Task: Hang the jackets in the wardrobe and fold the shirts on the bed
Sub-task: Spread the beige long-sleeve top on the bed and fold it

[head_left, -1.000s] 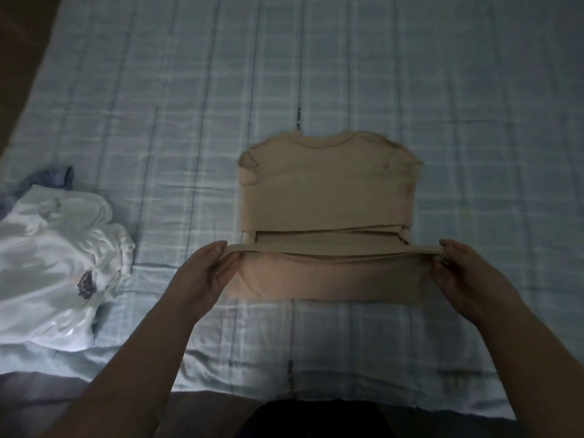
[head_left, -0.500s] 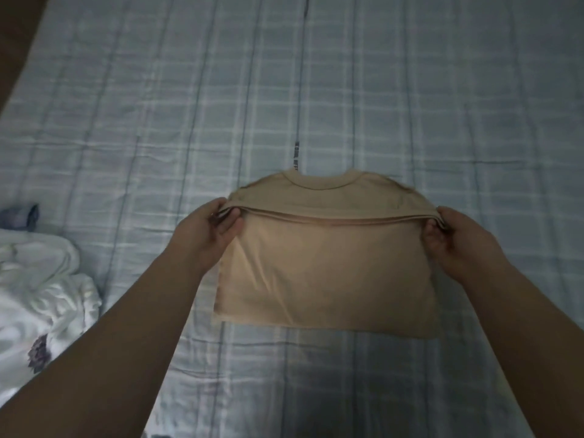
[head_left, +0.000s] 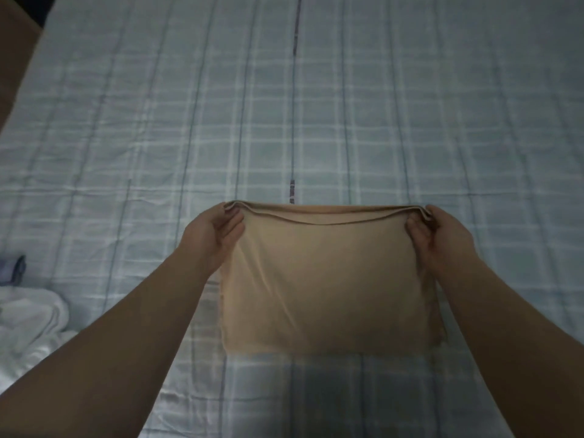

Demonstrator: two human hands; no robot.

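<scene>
A tan shirt point(head_left: 328, 286) lies folded into a rectangle on the pale blue checked bed sheet point(head_left: 316, 105). My left hand point(head_left: 216, 235) pinches its far left corner and my right hand point(head_left: 437, 235) pinches its far right corner. The lifted hem stretches between both hands along the far edge and covers the collar and the sleeves. The near edge of the rectangle rests flat on the sheet.
A crumpled white garment point(head_left: 30, 324) sits at the left edge of the bed, with a bit of dark blue cloth point(head_left: 14, 267) behind it. A brown surface point(head_left: 14, 58) borders the bed at the upper left.
Both hands carried the shirt's lower hem away from me, over the body up to the collar. The shirt went from half folded to a closed rectangle.
</scene>
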